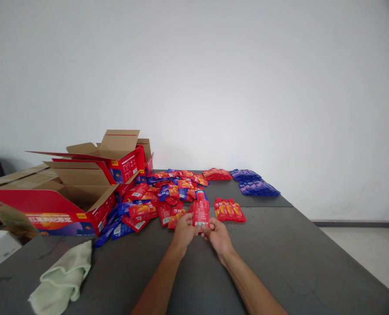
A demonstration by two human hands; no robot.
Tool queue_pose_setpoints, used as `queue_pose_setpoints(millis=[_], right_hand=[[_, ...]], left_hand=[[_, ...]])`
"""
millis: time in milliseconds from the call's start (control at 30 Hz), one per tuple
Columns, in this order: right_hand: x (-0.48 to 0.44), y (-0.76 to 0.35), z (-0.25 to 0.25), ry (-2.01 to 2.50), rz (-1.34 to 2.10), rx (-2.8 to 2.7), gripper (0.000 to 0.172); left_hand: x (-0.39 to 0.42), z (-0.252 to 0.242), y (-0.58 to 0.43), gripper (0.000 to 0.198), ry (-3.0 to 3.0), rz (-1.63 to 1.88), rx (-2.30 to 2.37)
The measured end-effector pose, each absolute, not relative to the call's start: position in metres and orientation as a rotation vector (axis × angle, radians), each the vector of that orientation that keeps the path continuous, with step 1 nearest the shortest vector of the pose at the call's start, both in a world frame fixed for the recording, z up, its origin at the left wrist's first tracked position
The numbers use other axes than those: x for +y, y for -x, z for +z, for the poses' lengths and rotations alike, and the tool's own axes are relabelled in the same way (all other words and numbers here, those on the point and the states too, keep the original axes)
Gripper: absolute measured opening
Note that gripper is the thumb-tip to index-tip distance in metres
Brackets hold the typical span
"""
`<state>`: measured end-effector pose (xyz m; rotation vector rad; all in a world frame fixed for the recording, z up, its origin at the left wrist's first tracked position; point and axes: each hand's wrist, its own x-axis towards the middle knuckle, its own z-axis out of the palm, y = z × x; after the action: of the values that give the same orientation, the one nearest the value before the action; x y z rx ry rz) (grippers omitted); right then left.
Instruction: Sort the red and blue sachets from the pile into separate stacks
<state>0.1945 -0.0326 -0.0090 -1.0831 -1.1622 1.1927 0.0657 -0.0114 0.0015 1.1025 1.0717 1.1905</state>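
Note:
Between my two hands a red pouch [201, 211] is held upright above the table, its side with small white print and a barcode facing me. My left hand [184, 228] pinches the pouch's lower left edge, and my right hand [217, 235] grips its lower right corner. Just right of it, several red pouches [229, 211] lie overlapped in a short row. To the left and behind spreads a loose heap of red and blue pouches [145, 208], partly covered by my hands and the held pouch.
Open red cartons [66, 218] with raised flaps stand at the left. A pale green cloth [65, 278] lies at the front left of the dark table [299, 262]. Near the wall are stacked red pouches [217, 174] and stacked blue pouches [258, 187]. The table's right edge drops to a floor.

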Motion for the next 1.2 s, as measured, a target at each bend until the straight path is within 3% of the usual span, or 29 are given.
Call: queue_pose_setpoints(millis=[233,433,667,900,1067,1200], right_hand=[[-0.037,-0.203,-0.002,1.200,0.962,-1.378,0.042],[-0.041,-0.200,-0.005,1.353,0.440,-1.633,0.034],[-0.050,-0.192,0.001,1.269,0.341,-1.886,0.013],[-0.060,-0.188,0.020,1.097,0.397,-1.959,0.015],[-0.050,-0.193,0.015,1.218,0.392,-1.600,0.025],[-0.037,-0.199,0.006,1.249,0.594,-1.310,0.037]], left_hand=[[-0.009,0.003,-0.060,0.039,-1.181,1.121,1.126],[-0.014,0.007,-0.067,0.032,-1.395,1.405,1.342],[-0.015,0.005,-0.073,0.041,-1.387,1.416,1.272],[-0.007,0.009,-0.058,0.018,-1.446,1.458,1.343],[-0.005,0.004,-0.056,0.019,-1.397,1.471,1.352],[-0.007,-0.002,-0.062,0.021,-1.273,1.408,1.223]])
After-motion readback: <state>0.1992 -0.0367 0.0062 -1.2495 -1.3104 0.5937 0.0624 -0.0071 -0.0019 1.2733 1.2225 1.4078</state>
